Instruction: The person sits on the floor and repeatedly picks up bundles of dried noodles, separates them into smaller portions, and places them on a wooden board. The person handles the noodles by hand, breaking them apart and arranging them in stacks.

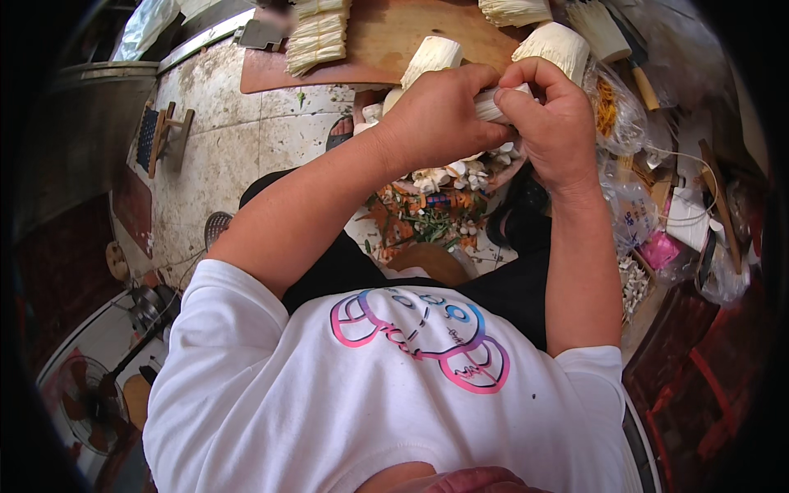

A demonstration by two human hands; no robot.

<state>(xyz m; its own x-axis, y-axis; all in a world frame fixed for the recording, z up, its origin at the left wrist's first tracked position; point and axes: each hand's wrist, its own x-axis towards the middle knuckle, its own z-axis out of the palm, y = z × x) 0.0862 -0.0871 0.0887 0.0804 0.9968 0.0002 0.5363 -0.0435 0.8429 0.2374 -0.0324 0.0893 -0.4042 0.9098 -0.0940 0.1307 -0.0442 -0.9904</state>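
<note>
Both my hands meet in front of me at the near edge of a wooden board [382, 37]. Between them is a small bundle of thin, pale stalks [491, 107], partly covered by my fingers. My left hand [444, 115] wraps round its left side. From the right, my right hand [552, 123] pinches it with thumb and curled forefinger. Just beyond the hands, a cream-coloured bundle [434, 57] stands to the left and a thicker one [557, 51] to the right. Below the hands, a container holds white chunky trimmings [452, 176].
More pale bundles [316, 37] lie along the board. At right are a knife with a wooden handle [646, 89], a clear bag of orange bands [610, 107] and crumpled plastic bags [626, 209]. Green scraps [436, 226] lie below the trimmings. A small stool [164, 135] and fan [89, 403] stand left.
</note>
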